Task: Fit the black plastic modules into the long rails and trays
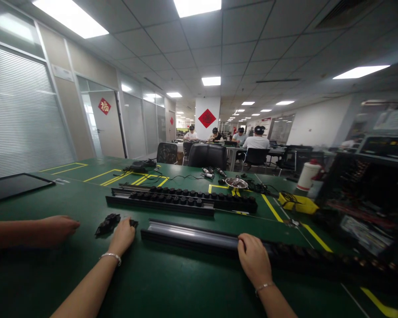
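My left hand (123,236), with a bracelet at the wrist, is closed on a small black part (133,223) that its fingers partly hide. Just left of it, several similar black parts (108,224) lie in a small pile on the table. My right hand (256,258) has its fingers curled over the edge of a long black rail (192,235) with a shiny grey channel. The bare stretch of channel lies left of this hand. To the right, a row of dark round pieces (298,251) sits along the rail, blurred and dim.
Another person's hand (58,229) reaches in from the left. Beyond my hands lie rails with black knobs (172,198), a metal bowl (236,183) and cables. A black tray (16,187), a yellow object (297,202) and a white bottle (309,175) stand around the green table (172,282).
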A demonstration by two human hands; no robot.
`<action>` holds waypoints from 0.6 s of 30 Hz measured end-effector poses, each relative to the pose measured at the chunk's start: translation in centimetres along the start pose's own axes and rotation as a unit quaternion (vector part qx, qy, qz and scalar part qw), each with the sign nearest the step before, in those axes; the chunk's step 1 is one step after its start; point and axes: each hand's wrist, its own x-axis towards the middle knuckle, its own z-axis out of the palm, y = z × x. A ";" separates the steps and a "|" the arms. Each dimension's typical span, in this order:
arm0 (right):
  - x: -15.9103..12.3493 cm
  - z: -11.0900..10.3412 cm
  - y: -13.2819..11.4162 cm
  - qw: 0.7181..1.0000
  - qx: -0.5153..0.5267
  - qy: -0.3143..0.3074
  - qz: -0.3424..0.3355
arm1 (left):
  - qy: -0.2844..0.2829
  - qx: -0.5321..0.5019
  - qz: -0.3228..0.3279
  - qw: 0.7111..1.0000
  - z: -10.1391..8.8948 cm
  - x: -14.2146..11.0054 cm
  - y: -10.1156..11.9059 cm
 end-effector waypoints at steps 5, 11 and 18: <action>1.2 -3.8 1.6 0.984 -0.152 0.012 0.092 | 0.086 -0.013 0.050 0.995 -1.1 -1.3 2.4; 1.8 -6.9 5.9 0.956 -0.171 -0.067 0.229 | 0.052 -0.091 0.239 0.965 -1.0 -5.7 10.0; 1.8 -5.9 7.1 0.957 -0.117 -0.134 0.229 | -0.062 -0.053 0.347 0.934 1.8 -12.0 17.8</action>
